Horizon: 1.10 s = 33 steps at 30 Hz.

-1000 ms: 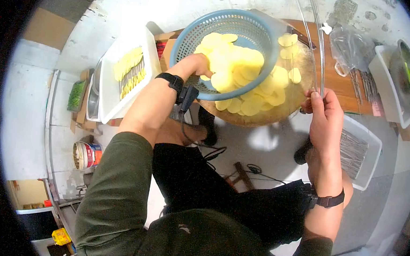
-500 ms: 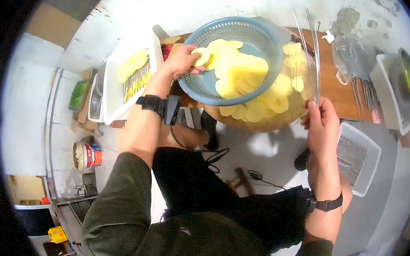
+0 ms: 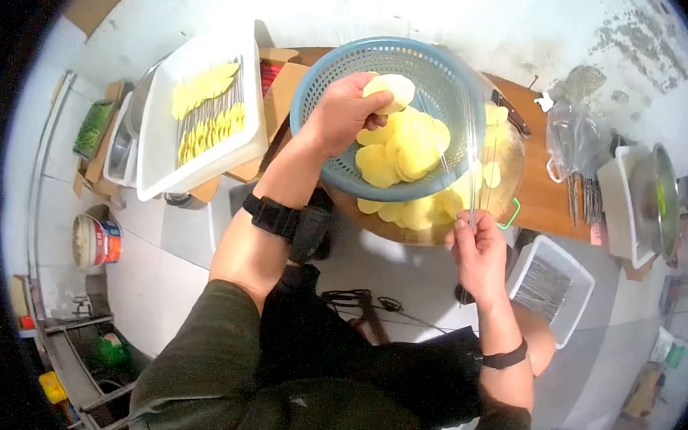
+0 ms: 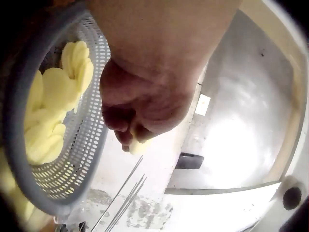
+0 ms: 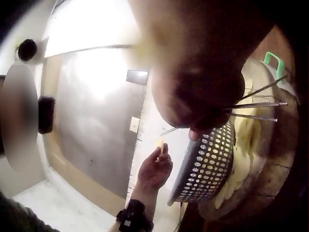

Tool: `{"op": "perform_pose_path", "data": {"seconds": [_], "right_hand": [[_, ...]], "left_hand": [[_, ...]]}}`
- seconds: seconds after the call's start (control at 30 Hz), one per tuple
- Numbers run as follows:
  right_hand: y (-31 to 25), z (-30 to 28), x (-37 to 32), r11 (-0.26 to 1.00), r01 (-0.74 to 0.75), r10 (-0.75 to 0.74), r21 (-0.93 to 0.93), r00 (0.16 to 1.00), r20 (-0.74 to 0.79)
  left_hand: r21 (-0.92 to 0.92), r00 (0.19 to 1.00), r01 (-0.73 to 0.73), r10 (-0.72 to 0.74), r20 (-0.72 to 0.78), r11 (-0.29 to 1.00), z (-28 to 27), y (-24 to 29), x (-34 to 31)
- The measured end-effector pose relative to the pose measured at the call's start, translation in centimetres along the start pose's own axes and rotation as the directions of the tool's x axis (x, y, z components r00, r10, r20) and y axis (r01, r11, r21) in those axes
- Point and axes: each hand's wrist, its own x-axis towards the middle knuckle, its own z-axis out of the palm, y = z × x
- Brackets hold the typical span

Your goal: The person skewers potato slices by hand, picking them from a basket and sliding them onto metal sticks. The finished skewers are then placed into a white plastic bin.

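1. Over the blue colander (image 3: 321, 72), the left hand (image 3: 342, 112) pinches one potato slice (image 3: 391, 88) between thumb and curled fingertips, the grip closed on its near edge
2. That slice juts out past the fingertips, away from the person, with its broad face towards the head camera; it is round, so no long axis can be told
3. Nearer the body, the right hand (image 3: 480, 251) has its grip closed round the near ends of a thin bundle of metal skewers (image 3: 471, 199)
4. Their long axis runs from that grip straight away from the person, across the colander's rim
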Motion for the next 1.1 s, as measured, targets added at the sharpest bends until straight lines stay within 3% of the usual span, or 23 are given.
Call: {"op": "perform_pose_path", "data": {"seconds": [0.07, 0.1, 0.27, 0.37, 0.43, 0.57, 0.73, 0.97, 1.03, 1.1], "right_hand": [[0.0, 0.3, 0.3, 0.991, -0.075, 0.071, 0.111, 0.997, 0.039], [0.3, 0.6, 0.5, 0.99, -0.026, 0.02, 0.139, 0.999, 0.044], [0.3, 1.8, 0.7, 0.992, -0.076, 0.07, 0.097, 0.996, 0.059], [0.7, 2.1, 1.0, 0.983, -0.062, 0.053, 0.172, 0.997, 0.058], [0.6, 2.3, 1.2, 0.99, -0.076, 0.071, 0.117, 0.996, 0.052], [0.3, 2.4, 1.3, 0.996, -0.062, 0.059, 0.059, 0.996, 0.06], [0.1, 2.4, 1.1, 0.978, -0.048, 0.039, 0.204, 0.998, 0.05], [0.2, 2.2, 1.0, 0.985, 0.016, -0.026, 0.17, 0.998, 0.061], [-0.2, 2.1, 0.9, 0.983, -0.034, 0.039, 0.181, 0.999, -0.025], [0.3, 1.7, 1.0, 0.986, -0.043, 0.045, 0.161, 0.999, -0.01]], "left_hand": [[-0.039, 1.0, -0.005, 0.004, -0.004, 0.999, -0.2, -0.3, 0.1], [-0.033, 1.0, 0.014, -0.014, 0.009, 0.999, -0.4, -1.0, 0.3], [-0.007, 1.0, 0.014, -0.014, 0.006, 1.0, 0.6, -0.9, 0.1], [-0.173, 0.997, 0.069, -0.072, -0.011, 0.983, 1.3, -1.0, 0.0], [-0.05, 1.0, -0.007, 0.008, 0.02, 0.999, 1.4, -1.7, 0.3], [0.035, 1.0, -0.014, 0.013, 0.003, 0.999, 1.6, -1.7, 0.4], [-0.068, 1.0, 0.017, -0.018, -0.006, 0.998, 1.6, -1.9, 0.7], [-0.278, 1.0, -0.003, -0.001, -0.013, 0.961, 1.4, -1.3, 0.7], [-0.382, 0.999, 0.028, -0.037, -0.017, 0.924, 0.8, -1.0, 0.9], [-0.392, 1.0, 0.017, -0.017, 0.005, 0.92, 0.1, -1.5, 1.3]]}}
